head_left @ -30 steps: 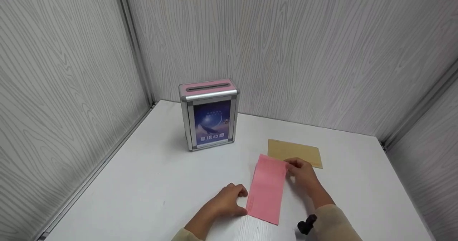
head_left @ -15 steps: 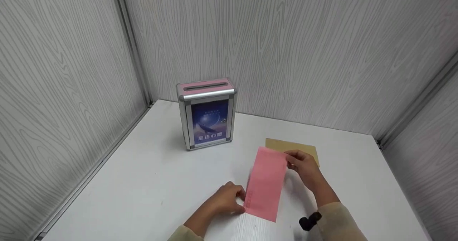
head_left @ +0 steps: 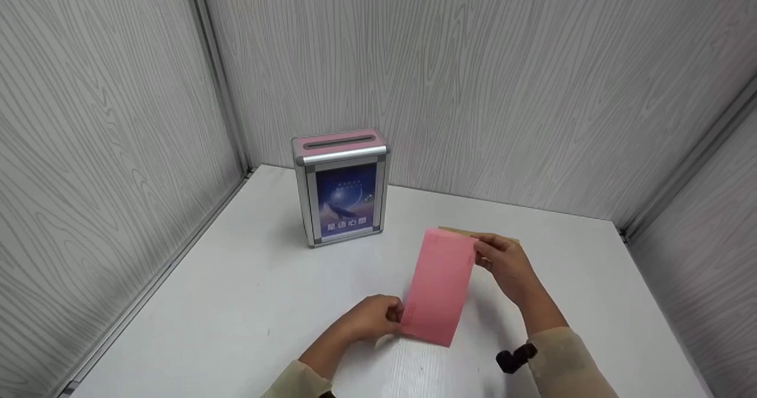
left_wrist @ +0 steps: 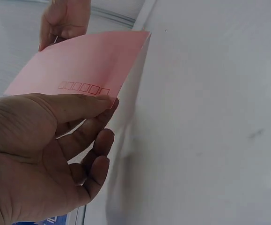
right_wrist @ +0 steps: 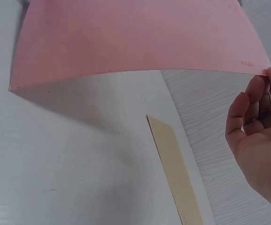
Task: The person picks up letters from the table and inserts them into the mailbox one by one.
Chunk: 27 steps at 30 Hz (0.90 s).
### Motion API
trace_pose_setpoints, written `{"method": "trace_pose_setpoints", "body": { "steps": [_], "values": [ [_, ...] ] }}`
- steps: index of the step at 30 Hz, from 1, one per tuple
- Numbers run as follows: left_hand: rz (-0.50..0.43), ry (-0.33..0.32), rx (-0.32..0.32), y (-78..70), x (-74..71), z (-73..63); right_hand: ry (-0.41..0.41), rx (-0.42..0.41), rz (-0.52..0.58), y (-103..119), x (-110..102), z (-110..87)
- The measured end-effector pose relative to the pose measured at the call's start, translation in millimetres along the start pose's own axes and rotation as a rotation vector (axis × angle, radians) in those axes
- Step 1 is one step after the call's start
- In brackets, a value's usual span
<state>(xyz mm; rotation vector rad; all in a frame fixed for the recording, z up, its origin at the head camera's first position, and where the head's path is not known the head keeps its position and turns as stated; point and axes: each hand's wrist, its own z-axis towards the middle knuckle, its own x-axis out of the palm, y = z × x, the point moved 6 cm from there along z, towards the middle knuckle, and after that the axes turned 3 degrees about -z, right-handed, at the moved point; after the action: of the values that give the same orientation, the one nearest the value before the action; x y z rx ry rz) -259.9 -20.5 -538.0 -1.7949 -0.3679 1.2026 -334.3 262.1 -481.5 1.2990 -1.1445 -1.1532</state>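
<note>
A pink envelope is raised off the white table, slightly bowed, its far end higher in the head view. My right hand pinches its far right corner between thumb and fingers. At the near left corner, my left hand pinches it; in the left wrist view the thumb lies over the face beside a row of small printed red boxes. Behind the pink envelope, a tan envelope lies flat on the table, mostly covered in the head view by the pink one and my right hand.
An upright box with a silver frame, a pink slotted top and a blue picture front stands at the back left of the white table. Grey wood-grain panels enclose the table at the back and both sides.
The pink envelope has risen off the table and shifted a little away from me, covering more of the tan envelope. My left fingers have closed onto its near left corner.
</note>
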Motion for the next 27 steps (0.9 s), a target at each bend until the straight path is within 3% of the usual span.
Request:
{"method": "trace_pose_setpoints", "body": {
  "steps": [6, 17, 27],
  "values": [
    [0.013, -0.013, 0.007, -4.2, -9.1, 1.3, -0.021, -0.021, -0.019, 21, 5, -2.3],
    [0.019, -0.014, -0.012, -3.7, -18.7, 2.6, -0.091, -0.018, -0.170, 41, 7, -8.5],
    [-0.016, -0.010, 0.020, -7.1, -23.8, 4.7, -0.105, -0.048, -0.175, 57, 12, -12.7]
  ]
}}
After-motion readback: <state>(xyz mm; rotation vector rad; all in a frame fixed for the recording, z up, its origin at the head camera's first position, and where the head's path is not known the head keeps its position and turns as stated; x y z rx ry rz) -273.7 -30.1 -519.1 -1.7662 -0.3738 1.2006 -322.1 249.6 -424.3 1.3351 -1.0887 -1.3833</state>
